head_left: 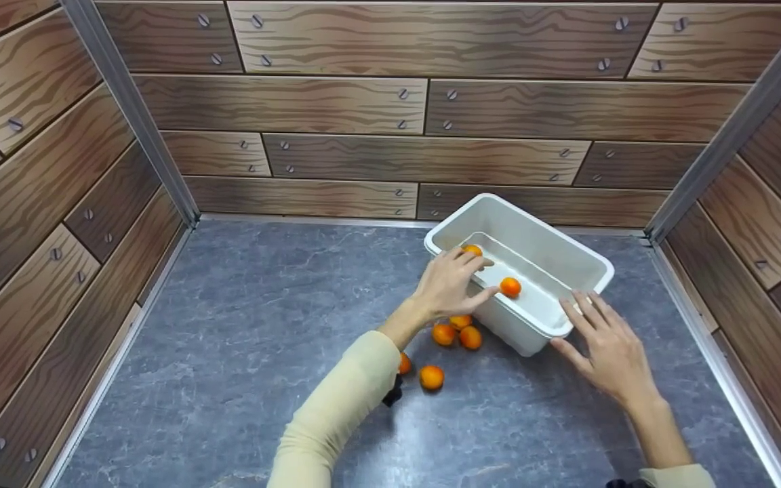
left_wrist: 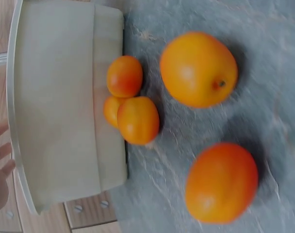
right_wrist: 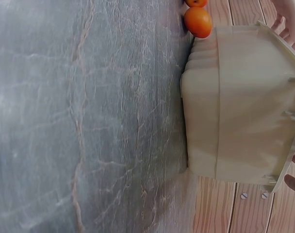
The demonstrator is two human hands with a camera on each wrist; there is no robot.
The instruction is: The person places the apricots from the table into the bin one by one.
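A white plastic bin (head_left: 546,237) stands at an angle near the back wall. Inside it lie two small, smooth orange fruits, one (head_left: 510,287) in the middle and another (head_left: 473,250) partly behind my left fingers. My left hand (head_left: 455,281) reaches over the bin's near-left rim, its fingers loosely extended and nothing held. At the bin's right end, my right hand (head_left: 607,349) has its fingers spread over the rim, with the thumb at the near corner. Several more orange fruits (left_wrist: 198,69) sit on the grey surface beside the bin, below my left forearm.
The grey marbled surface (head_left: 262,325) is enclosed by wood-patterned panels (head_left: 336,102) at the back and sides. Metal posts (head_left: 139,108) stand in the corners. The bin's back corner is close to the rear panel.
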